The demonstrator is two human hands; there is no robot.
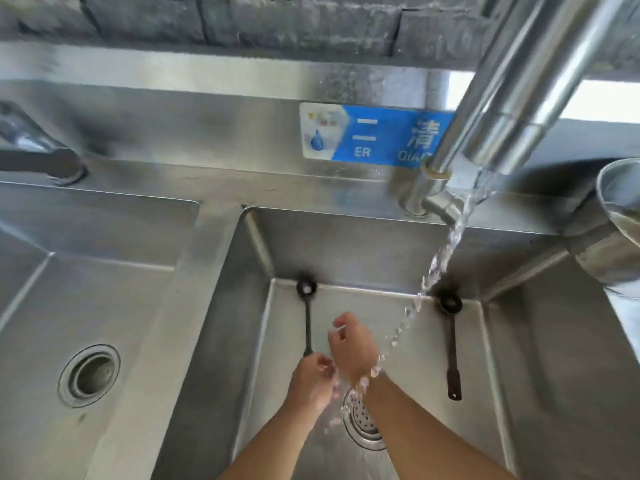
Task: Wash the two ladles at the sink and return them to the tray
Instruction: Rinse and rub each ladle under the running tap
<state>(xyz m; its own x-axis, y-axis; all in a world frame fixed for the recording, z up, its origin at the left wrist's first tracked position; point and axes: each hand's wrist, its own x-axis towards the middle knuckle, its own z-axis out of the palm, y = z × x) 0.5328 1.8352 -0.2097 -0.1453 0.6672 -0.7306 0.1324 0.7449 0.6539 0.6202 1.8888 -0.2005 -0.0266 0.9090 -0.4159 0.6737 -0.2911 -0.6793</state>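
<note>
Two dark ladles lie in the steel sink basin, bowls toward the back wall. The left ladle has its handle end in my left hand, which is closed around it. The right ladle lies free on the basin floor, right of the water stream. My right hand hovers between the two ladles with fingers loosely curled and nothing in it. Water from the faucet falls across my right wrist. The tray is not in view.
A second basin with a round drain lies to the left. A perforated drain strainer sits under my wrists. A steel pot stands on the right rim. A blue sign is on the backsplash.
</note>
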